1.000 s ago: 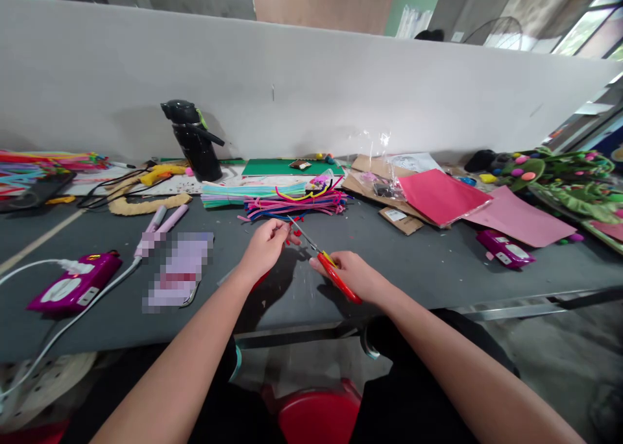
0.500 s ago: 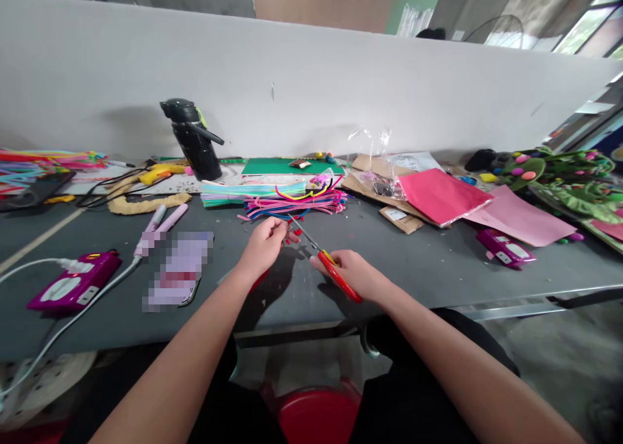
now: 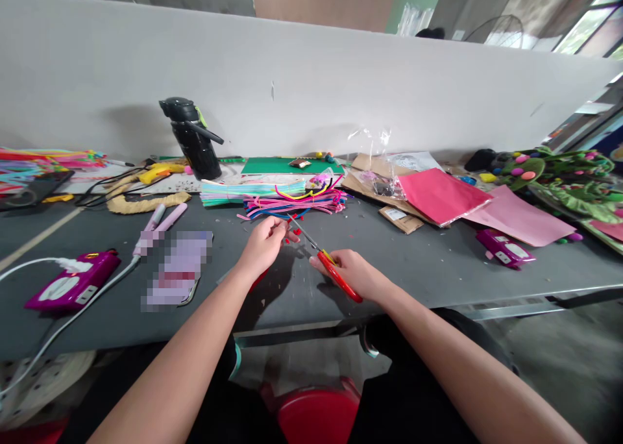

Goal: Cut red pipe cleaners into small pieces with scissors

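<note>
Two hands working at table (image 3: 428, 269) centre: left hand (image 3: 261, 246) is pinching thumb and fingertips together on a small red piece (image 3: 293, 234), too small to identify, just above the tabletop. Right hand (image 3: 357, 274) is wrapping closed around the red handles of one pair of scissors (image 3: 318, 252), with the blades pointing to 10 o'clock and the tips touching the red piece at the left fingertips; can't tell whether the blades are apart. A few red scraps are lying under the hands. One loose bundle of pipe cleaners (image 3: 292, 204) in mixed colours is sitting at 12 o'clock from the hands, near them, with one flat pastel stack (image 3: 243, 192) touching it at its 10 o'clock. One black flask (image 3: 192, 139) is standing upright at 11 o'clock by the partition. Two magenta devices: one (image 3: 73, 287) at 9 o'clock with a white cable plugged in, one (image 3: 503, 248) at 3 o'clock. Two paper sheets at 2 o'clock: one red sheet (image 3: 440, 196) and one pink sheet (image 3: 520, 218), edges overlapping. One green mat (image 3: 275, 166) is lying flat behind the bundle
</note>
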Demonstrator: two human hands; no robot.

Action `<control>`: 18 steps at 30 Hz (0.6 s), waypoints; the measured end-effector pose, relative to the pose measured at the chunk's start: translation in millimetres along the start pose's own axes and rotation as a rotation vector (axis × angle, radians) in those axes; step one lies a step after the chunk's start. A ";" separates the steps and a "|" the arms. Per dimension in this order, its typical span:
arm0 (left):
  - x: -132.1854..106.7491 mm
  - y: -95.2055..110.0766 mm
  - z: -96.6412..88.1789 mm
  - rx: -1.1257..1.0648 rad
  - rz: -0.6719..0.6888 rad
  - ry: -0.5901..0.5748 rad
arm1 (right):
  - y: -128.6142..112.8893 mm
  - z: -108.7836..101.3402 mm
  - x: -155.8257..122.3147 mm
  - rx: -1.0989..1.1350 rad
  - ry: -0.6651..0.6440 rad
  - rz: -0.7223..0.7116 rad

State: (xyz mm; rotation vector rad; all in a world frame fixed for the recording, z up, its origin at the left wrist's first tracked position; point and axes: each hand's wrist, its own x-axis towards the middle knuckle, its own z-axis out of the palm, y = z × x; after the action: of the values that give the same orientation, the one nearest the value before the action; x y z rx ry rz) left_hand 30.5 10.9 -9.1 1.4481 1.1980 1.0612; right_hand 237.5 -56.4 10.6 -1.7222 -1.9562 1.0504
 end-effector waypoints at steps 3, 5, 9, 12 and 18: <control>-0.2 0.2 0.0 0.011 -0.003 0.000 | 0.9 -0.1 -0.1 0.014 -0.003 -0.002; -0.6 0.3 0.0 0.016 -0.007 0.002 | 1.1 -0.1 -0.1 0.016 0.003 -0.002; -0.7 0.0 -0.3 0.018 -0.003 0.001 | 1.5 0.3 0.3 0.005 0.010 0.001; 0.0 -1.3 -0.8 0.035 0.010 0.001 | 1.8 0.7 1.1 -0.004 0.010 -0.007; 0.6 -3.0 -1.6 0.057 0.008 -0.005 | 3.7 1.5 1.9 -0.009 0.008 -0.023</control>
State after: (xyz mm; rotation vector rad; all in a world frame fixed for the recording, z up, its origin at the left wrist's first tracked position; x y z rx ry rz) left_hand 28.5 12.0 -11.8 1.4993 1.2295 1.0356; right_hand 238.7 -55.0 6.6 -1.7022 -1.9737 1.0269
